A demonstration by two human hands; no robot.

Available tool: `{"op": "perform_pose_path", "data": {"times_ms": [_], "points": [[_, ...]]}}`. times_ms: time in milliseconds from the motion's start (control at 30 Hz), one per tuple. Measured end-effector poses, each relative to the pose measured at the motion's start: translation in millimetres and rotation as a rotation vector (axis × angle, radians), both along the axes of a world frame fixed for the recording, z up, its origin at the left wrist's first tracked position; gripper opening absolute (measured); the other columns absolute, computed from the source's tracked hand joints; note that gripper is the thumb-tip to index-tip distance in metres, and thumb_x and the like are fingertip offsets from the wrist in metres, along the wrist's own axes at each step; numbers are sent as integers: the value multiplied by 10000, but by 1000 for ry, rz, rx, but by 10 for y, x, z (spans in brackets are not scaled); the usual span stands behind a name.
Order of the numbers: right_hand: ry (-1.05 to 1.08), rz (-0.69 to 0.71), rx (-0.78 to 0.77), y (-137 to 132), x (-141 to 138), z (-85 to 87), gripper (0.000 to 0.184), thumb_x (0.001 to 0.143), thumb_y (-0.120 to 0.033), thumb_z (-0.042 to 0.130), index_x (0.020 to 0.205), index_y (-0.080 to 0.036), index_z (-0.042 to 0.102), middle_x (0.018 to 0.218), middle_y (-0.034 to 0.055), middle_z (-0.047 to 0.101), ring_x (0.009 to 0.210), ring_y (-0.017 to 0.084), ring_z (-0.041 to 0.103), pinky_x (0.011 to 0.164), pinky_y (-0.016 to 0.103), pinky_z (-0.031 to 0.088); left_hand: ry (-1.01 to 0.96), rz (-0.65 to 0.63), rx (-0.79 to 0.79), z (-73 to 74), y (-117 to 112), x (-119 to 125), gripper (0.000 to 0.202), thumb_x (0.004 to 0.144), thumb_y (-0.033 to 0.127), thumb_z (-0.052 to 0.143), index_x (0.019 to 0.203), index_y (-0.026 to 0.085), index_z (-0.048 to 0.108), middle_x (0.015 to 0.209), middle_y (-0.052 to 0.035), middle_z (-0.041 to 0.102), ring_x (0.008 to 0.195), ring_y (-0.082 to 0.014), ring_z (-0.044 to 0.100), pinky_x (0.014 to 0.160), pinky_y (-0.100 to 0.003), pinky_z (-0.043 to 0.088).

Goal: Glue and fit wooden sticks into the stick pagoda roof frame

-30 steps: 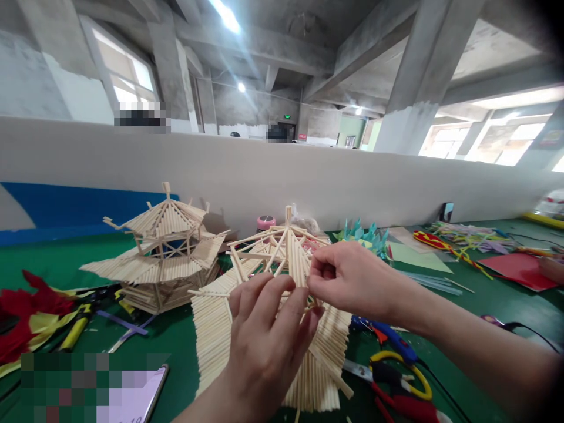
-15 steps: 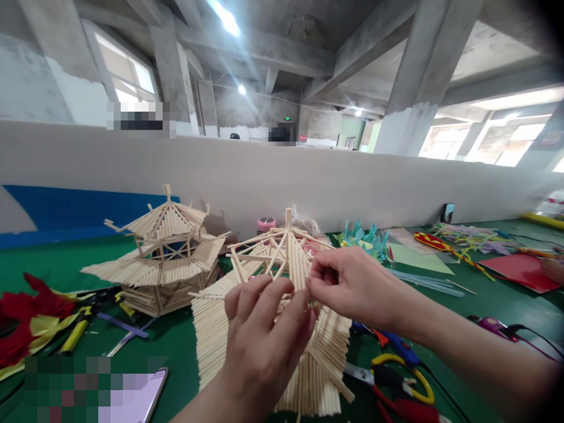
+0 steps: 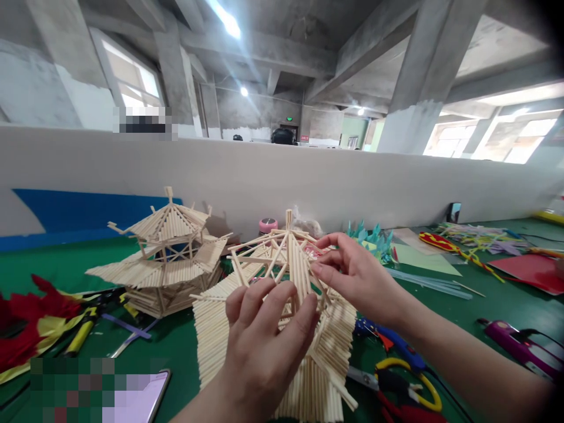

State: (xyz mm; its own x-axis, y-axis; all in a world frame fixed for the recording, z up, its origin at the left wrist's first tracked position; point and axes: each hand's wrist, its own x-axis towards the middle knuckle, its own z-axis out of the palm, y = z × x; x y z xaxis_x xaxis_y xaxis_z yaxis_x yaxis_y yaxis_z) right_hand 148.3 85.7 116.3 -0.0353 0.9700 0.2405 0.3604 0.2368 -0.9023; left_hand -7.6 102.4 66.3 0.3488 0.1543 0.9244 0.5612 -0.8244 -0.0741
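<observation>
A pavilion model made of pale wooden sticks (image 3: 215, 335) stands before me, its upper roof partly covered with sticks and otherwise an open frame. My left hand (image 3: 267, 338) is bent over the near edge of that upper roof, its fingertips against the sticks and hiding part of the frame. At the roof's right side is my right hand (image 3: 356, 273), thumb and fingers apart, with the thumb close to the row of sticks (image 3: 300, 267). I see nothing held in the right hand. A second stick pavilion (image 3: 163, 267), with both roofs covered, stands to the left.
Scissors (image 3: 434, 382) and a blue glue gun (image 3: 408, 351) lie right of the model; a purple tool (image 3: 513, 341) lies farther right. A phone (image 3: 138, 399) is at front left. Colored paper strips (image 3: 480, 235) and red paper (image 3: 529, 270) lie at back right. A white partition (image 3: 220, 176) rises behind.
My right hand has lifted off the near roof edge, moved up and slightly right, and its pinched fingers have spread. The left hand stays on the roof. The view has shifted slightly.
</observation>
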Motion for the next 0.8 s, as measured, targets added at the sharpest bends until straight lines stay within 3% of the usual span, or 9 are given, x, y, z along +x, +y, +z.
{"op": "perform_pose_path", "data": {"times_ms": [233,533,800], "points": [[33,89,-60,73,16,2,215,772,-171,495,946,-185,370,548,-69,464,506,73,391,470,209,309,8,-8,-7,-30,6,-13,181,670,170,639,842,225,628,860,-43,583,845,-224,467,718,-385,321],[94,136,-218,106,18,81,236,764,-166,506,961,-191,379,607,-38,508,524,83,417,493,221,336,-13,-32,4,-17,13,0,166,665,155,642,823,201,628,838,-50,586,832,-218,477,717,-386,336],[96,135,-281,87,2,172,275,757,-138,519,1000,-162,390,604,-48,486,501,58,397,430,180,285,22,-27,-12,-10,13,-21,170,676,157,634,842,191,625,847,-61,589,844,-224,478,721,-379,341]]}}
